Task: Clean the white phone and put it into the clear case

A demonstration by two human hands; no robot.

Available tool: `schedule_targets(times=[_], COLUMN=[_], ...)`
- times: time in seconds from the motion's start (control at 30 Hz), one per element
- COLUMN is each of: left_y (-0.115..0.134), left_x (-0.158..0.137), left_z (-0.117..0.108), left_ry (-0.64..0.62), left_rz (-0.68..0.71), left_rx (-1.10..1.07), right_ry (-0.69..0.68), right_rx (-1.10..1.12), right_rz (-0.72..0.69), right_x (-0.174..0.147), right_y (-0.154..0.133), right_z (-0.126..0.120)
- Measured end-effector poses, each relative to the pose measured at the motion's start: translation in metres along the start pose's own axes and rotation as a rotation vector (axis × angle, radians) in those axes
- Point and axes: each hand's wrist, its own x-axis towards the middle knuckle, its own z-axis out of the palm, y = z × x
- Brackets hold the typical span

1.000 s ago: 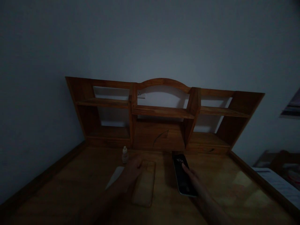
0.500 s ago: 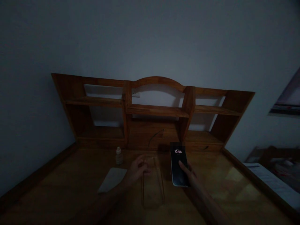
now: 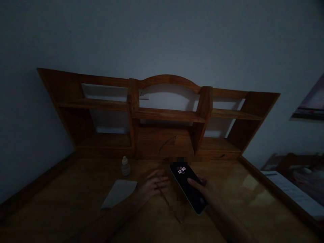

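Observation:
My right hand (image 3: 206, 190) grips a dark smartphone (image 3: 188, 189), its thumb lying on the screen. The lit screen reads 12:56, and the phone leans toward the upper left. At the phone's left, my left hand (image 3: 153, 185) is at a clear phone case (image 3: 165, 198), whose thin edge crosses over the fingers and runs down to the right. The case is see-through and partly blurred, so its full outline is hard to make out. A small white dropper bottle (image 3: 125, 167) stands behind the left hand. Beside the left forearm lies a pale cloth or paper (image 3: 119, 193).
A wooden shelf unit (image 3: 168, 116) spans the back of the wooden desk (image 3: 227, 209). Raised edges border the desk at both sides. Past the right edge are white papers (image 3: 291, 192) and cluttered items in shadow.
The phone has tilted to the left and come nearer my left hand. The clear case has turned from facing me to a slanted, nearly edge-on position. The view has shifted slightly.

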Motion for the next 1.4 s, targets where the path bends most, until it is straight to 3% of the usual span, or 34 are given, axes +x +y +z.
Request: schedule_targets(times=[0.1, 0.23, 0.43, 0.8, 0.97, 1.2, 1.4], left_y=[-0.005, -0.009, -0.009, -0.008, -0.008, -0.008, -0.011], left_x=[0.005, 0.009, 0.005, 0.007, 0.004, -0.001, 0.0], left_z=[-0.003, -0.005, -0.006, -0.009, -0.005, -0.002, 0.0], left_ry=[0.089, 0.136, 0.021, -0.022, 0.043, -0.098, -0.069], left_rz=[-0.009, 0.022, 0.022, -0.01, -0.024, -0.045, -0.054], left_rx=[0.002, 0.081, 0.165, 0.142, 0.16, 0.107, 0.107], right_ry=[-0.131, -0.219, -0.296, -0.208, -0.163, -0.148, -0.108], right_rx=[-0.029, -0.164, -0.215, -0.19, -0.168, -0.132, -0.152], right_rz=[-0.012, 0.084, 0.113, 0.12, 0.061, 0.031, 0.085], right_x=[-0.008, -0.011, -0.008, -0.012, -0.013, -0.017, -0.026], right_y=[-0.001, 0.002, 0.003, 0.012, 0.017, 0.018, 0.011], right_z=[0.002, 0.004, 0.002, 0.009, 0.013, 0.022, 0.029])
